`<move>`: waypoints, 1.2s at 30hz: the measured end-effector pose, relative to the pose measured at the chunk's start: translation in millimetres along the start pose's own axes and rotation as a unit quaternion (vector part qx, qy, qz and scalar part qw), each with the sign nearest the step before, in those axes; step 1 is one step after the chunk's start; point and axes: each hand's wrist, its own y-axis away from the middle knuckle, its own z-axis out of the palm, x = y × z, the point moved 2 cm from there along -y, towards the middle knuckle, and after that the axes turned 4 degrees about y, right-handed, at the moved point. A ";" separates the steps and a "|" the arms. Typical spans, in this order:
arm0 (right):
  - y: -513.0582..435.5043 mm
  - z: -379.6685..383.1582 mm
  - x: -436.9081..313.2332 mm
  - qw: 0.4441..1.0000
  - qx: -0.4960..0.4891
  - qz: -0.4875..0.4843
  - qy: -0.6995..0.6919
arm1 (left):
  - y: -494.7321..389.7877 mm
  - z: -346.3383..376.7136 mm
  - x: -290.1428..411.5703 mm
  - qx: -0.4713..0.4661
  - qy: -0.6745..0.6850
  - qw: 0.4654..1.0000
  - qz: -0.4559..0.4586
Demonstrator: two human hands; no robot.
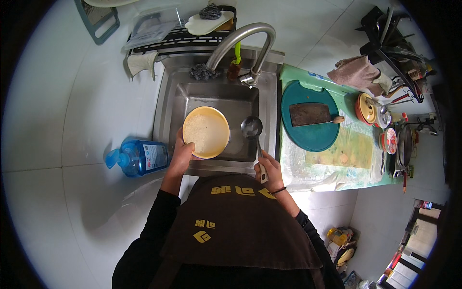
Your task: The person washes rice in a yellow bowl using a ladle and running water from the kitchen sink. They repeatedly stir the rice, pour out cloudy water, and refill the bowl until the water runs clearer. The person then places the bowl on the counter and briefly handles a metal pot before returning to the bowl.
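My left hand (183,151) grips the rim of a yellow bowl (229,134) from its left side, thumb on the edge. Whitish rice grains (195,129) heap along the bowl's left half, with cloudy liquid over the rest. In my right hand (270,169) is a metal ladle (251,127), held by its pale-ended handle with the head up, to the right of the bowl. Both the bowl and the ladle are above a stainless steel sink (223,94). A curved metal faucet (265,30) arches over the sink's back; I see no stream from its spout.
Right of the sink, a cleaver (309,115) lies on a green cutting board (306,141). A blue pump bottle (144,158) stands at the left. Behind are a steel-wool scourer (204,72), a green-handled brush (236,59) and a black rack (173,40). Lidded containers (367,108) sit farther right.
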 end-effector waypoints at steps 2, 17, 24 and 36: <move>0.6 0.3 -0.6 1.000 -0.004 -0.005 0.005 | -0.6 0.4 -0.2 0.002 -0.010 1.000 0.000; 0.6 0.6 -1.6 1.000 -0.003 -0.009 0.013 | -1.8 2.2 3.0 0.003 -0.022 1.000 0.008; 0.6 0.8 -0.5 1.000 -0.005 -0.018 0.014 | -6.5 0.4 -0.7 0.002 -0.028 0.999 0.026; 0.4 0.2 1.8 0.999 -0.003 -0.027 0.021 | -7.9 -0.9 0.5 0.014 -0.053 0.998 0.034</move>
